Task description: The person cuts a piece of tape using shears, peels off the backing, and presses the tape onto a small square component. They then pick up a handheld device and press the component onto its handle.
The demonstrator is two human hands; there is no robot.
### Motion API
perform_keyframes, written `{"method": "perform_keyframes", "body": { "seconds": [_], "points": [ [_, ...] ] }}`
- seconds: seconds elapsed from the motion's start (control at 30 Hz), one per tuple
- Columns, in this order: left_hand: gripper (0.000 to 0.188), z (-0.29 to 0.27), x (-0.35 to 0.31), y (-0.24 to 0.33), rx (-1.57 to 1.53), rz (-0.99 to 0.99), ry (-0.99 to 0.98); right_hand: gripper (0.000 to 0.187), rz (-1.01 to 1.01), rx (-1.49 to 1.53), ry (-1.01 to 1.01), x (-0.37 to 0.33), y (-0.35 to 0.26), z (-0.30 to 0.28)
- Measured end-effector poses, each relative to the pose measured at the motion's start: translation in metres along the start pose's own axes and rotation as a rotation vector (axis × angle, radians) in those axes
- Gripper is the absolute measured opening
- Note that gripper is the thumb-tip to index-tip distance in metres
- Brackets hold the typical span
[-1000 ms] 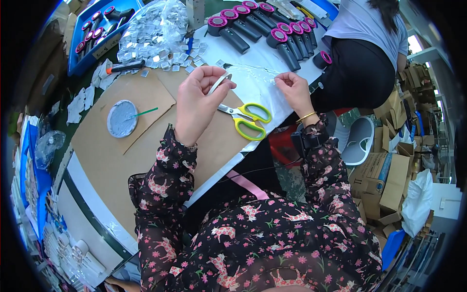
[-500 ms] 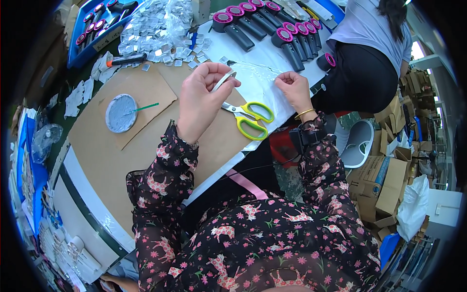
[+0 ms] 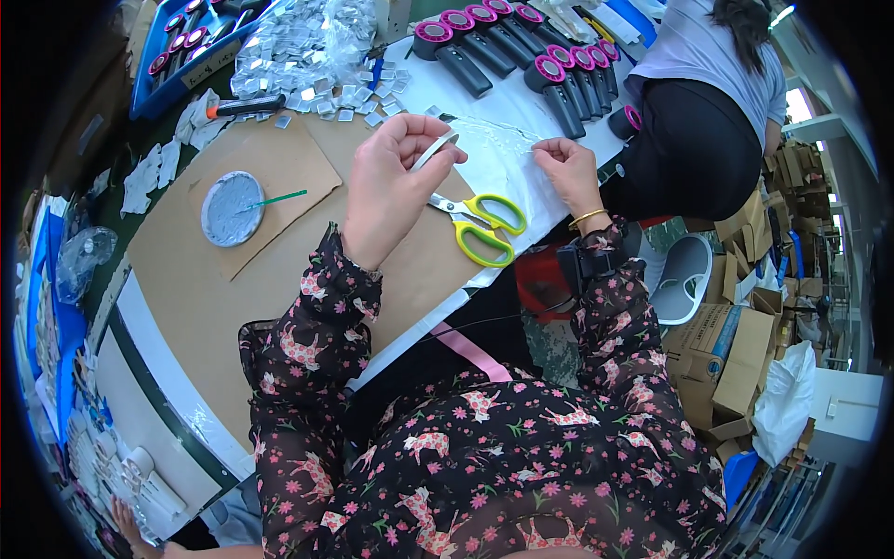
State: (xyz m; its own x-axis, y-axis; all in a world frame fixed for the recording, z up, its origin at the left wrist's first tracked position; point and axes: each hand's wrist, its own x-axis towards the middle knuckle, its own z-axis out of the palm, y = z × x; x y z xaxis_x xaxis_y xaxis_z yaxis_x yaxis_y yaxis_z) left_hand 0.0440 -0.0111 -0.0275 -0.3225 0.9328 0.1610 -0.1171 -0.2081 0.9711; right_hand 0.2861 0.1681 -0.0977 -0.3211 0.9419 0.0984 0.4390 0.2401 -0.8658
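Left hand (image 3: 389, 191): fingers pinched on a thin white tape roll (image 3: 434, 150).
Right hand (image 3: 570, 172): fingertips pinched on the clear tape strip (image 3: 494, 142).
Risk: the stretched strip may twist and stick to itself, or catch the scissors (image 3: 477, 224) lying just below.

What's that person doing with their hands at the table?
The left hand holds a thin white ring up over the brown cardboard. The right hand pinches a clear plastic sheet lying on the table. Yellow-green scissors lie between the hands, untouched. Black and pink handheld tools are lined up behind.
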Motion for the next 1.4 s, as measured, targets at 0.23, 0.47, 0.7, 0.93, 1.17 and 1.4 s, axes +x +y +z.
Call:
{"method": "perform_keyframes", "body": {
  "seconds": [0.23,0.47,0.7,0.93,1.17,1.4],
  "points": [
    [0.022,0.0,-0.001,0.0,0.007,-0.004,-0.002,0.02,-0.02,-0.013,0.001,0.0,0.002,0.0],
    [0.022,0.0,-0.004,-0.001,0.013,-0.001,-0.002,0.02,0.004,-0.063,-0.012,0.001,0.0,0.0],
    [0.022,-0.001,-0.003,0.0,0.024,-0.02,-0.007,0.022,0.064,-0.03,0.004,0.006,0.001,-0.001],
    [0.021,0.002,0.0,-0.003,-0.016,0.008,-0.014,0.018,0.005,-0.007,0.004,0.009,-0.003,-0.01],
    [0.017,0.0,0.0,0.001,-0.045,-0.063,-0.073,0.012,0.009,0.204,0.029,-0.019,-0.014,0.002],
    [0.018,0.013,-0.01,0.011,-0.098,-0.141,-0.11,0.011,-0.105,0.412,-0.111,-0.073,-0.072,0.008]
  ]
}}
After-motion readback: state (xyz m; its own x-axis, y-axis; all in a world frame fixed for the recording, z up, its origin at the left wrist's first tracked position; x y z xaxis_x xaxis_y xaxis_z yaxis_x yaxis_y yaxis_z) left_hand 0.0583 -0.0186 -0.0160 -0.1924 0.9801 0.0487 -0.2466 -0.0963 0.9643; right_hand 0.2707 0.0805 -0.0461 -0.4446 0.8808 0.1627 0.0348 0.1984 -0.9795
